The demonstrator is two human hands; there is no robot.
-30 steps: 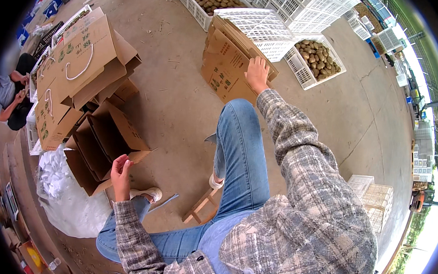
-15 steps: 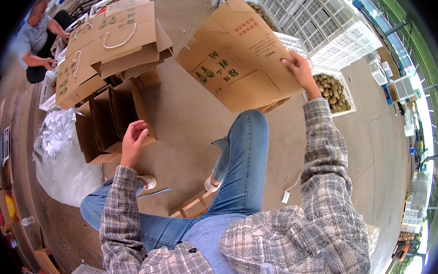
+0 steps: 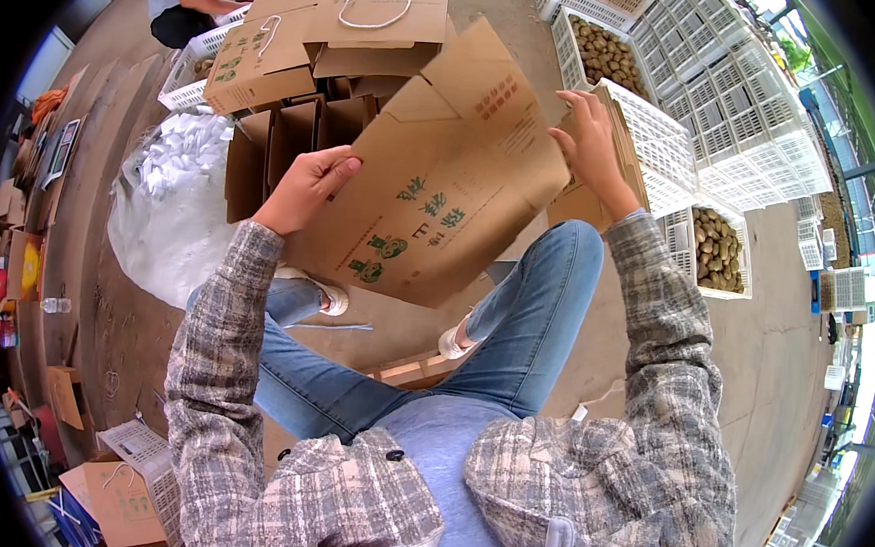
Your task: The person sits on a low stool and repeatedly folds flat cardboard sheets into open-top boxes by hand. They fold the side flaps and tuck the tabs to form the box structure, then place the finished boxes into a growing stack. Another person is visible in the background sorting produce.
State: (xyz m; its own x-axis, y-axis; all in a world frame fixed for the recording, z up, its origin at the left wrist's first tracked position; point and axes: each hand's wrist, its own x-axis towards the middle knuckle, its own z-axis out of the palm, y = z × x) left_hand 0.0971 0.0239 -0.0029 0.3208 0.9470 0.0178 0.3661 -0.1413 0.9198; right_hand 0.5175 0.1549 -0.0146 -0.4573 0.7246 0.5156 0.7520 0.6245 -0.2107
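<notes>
We noted the flattened carton [image 3: 453,179] between the hands, left hand [image 3: 307,187] pinching its edge, right hand [image 3: 593,148] splayed by the opposite edge, contact unclear; such one-sided grip, we judged, risked slipping.

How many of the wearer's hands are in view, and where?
2: the left hand grips the left edge of the cardboard carton; the right hand is at its right edge.
</notes>
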